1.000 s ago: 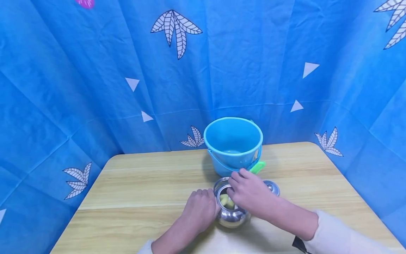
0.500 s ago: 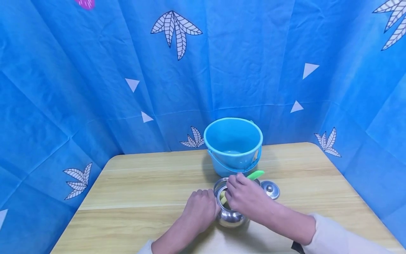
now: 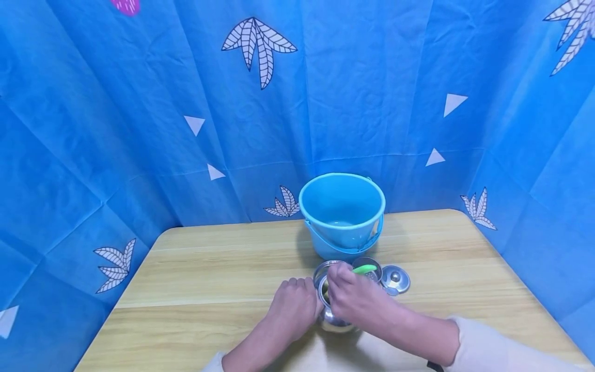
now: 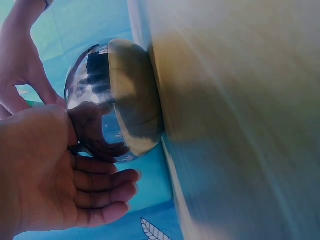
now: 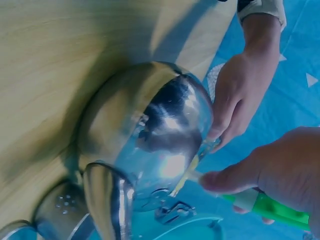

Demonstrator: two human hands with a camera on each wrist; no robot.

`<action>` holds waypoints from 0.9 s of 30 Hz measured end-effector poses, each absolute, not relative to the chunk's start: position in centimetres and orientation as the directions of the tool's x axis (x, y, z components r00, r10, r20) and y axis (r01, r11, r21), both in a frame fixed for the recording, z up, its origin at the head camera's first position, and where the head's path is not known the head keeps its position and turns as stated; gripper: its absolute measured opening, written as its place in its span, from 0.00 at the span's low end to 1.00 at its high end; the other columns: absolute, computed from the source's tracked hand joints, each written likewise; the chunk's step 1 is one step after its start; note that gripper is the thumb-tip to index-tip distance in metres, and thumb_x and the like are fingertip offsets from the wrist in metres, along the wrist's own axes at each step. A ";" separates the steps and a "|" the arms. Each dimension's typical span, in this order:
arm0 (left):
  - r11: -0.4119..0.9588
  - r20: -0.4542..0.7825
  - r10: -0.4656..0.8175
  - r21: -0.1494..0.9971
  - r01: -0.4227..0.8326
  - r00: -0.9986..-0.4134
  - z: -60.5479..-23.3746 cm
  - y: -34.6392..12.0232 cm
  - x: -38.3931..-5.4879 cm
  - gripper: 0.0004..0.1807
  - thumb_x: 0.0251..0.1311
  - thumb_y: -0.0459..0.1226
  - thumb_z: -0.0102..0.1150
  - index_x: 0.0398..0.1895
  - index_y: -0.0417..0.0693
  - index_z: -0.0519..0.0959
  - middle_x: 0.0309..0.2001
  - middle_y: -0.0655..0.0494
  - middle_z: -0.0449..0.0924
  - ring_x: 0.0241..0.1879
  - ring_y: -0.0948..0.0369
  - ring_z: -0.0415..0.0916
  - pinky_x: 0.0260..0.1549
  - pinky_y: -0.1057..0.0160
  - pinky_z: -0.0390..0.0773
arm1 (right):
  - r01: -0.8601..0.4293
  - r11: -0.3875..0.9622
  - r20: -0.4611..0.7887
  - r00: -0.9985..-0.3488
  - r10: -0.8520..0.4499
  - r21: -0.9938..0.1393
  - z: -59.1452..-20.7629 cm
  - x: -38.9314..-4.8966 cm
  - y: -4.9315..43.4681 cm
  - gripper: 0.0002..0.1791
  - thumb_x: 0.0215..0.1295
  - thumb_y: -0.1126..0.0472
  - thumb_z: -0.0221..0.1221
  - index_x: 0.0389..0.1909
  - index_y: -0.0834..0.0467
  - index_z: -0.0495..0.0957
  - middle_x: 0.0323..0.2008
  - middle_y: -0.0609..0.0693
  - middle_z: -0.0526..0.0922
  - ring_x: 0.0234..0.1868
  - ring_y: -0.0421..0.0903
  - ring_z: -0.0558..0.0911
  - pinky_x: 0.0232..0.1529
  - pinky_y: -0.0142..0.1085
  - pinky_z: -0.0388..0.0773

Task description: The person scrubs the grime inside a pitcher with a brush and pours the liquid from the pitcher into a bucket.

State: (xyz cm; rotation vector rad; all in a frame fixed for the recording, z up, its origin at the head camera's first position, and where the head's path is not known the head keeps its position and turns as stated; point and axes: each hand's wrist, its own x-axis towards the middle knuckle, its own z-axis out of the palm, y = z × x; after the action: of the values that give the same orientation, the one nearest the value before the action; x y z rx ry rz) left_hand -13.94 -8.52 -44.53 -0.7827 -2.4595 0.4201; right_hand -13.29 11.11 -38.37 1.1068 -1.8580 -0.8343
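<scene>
A shiny steel teapot [image 3: 335, 323] stands upright near the table's front, its spout [image 5: 105, 200] showing in the right wrist view. My left hand [image 3: 295, 305] pinches the pot's left side near the rim; in the left wrist view its fingers [image 4: 102, 192] are loosely bent beside the pot. My right hand [image 3: 353, 294] grips a green-handled brush [image 5: 280, 210] over the mouth. The brush's pale neck runs into the pot, where a yellowish sponge-like head [image 5: 190, 167] partly shows. Most of that head is hidden by the hand and the rim.
A blue bucket [image 3: 341, 235] with its handle down stands just behind the pot. To the right of the pot sit a perforated steel strainer cup [image 5: 57, 212] and a round metal lid [image 3: 395, 280]. The wooden table [image 3: 209, 274] meets a blue curtain [image 3: 139, 103] behind.
My right hand has shifted slightly left and down, and the green handle has swung lower and toward the pot. The strainer cup and lid now show more. My left hand stays put.
</scene>
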 end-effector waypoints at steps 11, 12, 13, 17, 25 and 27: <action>0.803 0.432 0.592 -0.392 0.449 -0.681 -44.8 -8.6 -14.0 0.15 0.62 0.45 0.58 0.21 0.52 0.69 0.16 0.61 0.60 0.16 0.63 0.55 0.17 0.66 0.51 | -0.307 0.212 0.093 -0.361 -0.928 0.928 -37.0 -12.9 9.6 0.07 0.56 0.49 0.60 0.24 0.45 0.81 0.24 0.42 0.81 0.37 0.46 0.73 0.53 0.40 0.63; 0.808 0.434 0.585 -0.381 0.449 -0.685 -44.8 -8.6 -14.0 0.16 0.63 0.46 0.59 0.21 0.52 0.68 0.16 0.61 0.60 0.16 0.63 0.55 0.17 0.66 0.50 | -0.312 0.192 0.071 -0.362 -0.930 0.930 -36.7 -13.0 9.4 0.07 0.57 0.48 0.60 0.24 0.44 0.80 0.23 0.40 0.79 0.36 0.45 0.72 0.52 0.39 0.63; 0.812 0.437 0.580 -0.372 0.449 -0.688 -44.8 -8.6 -14.0 0.18 0.64 0.48 0.59 0.21 0.53 0.68 0.16 0.62 0.60 0.16 0.64 0.53 0.18 0.67 0.49 | -0.319 0.181 0.058 -0.360 -0.931 0.930 -36.5 -13.1 9.3 0.07 0.58 0.48 0.60 0.23 0.43 0.80 0.22 0.39 0.77 0.34 0.45 0.70 0.51 0.38 0.62; 0.816 0.434 0.575 -0.364 0.448 -0.693 -44.7 -8.7 -13.9 0.21 0.67 0.50 0.58 0.20 0.53 0.66 0.16 0.62 0.59 0.17 0.64 0.51 0.19 0.67 0.48 | -0.367 0.153 0.009 -0.365 -0.931 0.918 -35.6 -13.8 8.6 0.09 0.62 0.48 0.61 0.22 0.41 0.79 0.19 0.38 0.72 0.30 0.43 0.65 0.48 0.38 0.61; 0.813 0.500 0.582 -0.378 0.443 -0.641 -44.8 -8.8 -13.9 0.19 0.62 0.50 0.59 0.19 0.54 0.66 0.16 0.63 0.59 0.18 0.64 0.47 0.20 0.68 0.44 | -0.481 0.155 -0.064 -0.407 -0.911 0.863 -34.5 -16.5 7.7 0.05 0.63 0.44 0.67 0.34 0.38 0.88 0.33 0.38 0.91 0.36 0.41 0.77 0.53 0.36 0.65; 0.814 0.495 0.581 -0.380 0.440 -0.646 -44.7 -8.8 -14.0 0.19 0.63 0.50 0.58 0.18 0.54 0.67 0.16 0.63 0.59 0.17 0.64 0.47 0.20 0.68 0.44 | -0.520 0.186 -0.070 -0.434 -0.898 0.833 -34.2 -17.0 7.9 0.06 0.59 0.43 0.69 0.34 0.38 0.88 0.34 0.38 0.91 0.38 0.41 0.79 0.52 0.37 0.66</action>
State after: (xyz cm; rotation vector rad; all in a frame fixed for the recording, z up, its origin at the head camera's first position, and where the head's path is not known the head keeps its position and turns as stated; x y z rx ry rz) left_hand -13.95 -8.83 -44.73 -0.7485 -2.3768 0.2996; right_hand -16.98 7.92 -34.24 1.3279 -2.0301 -1.1528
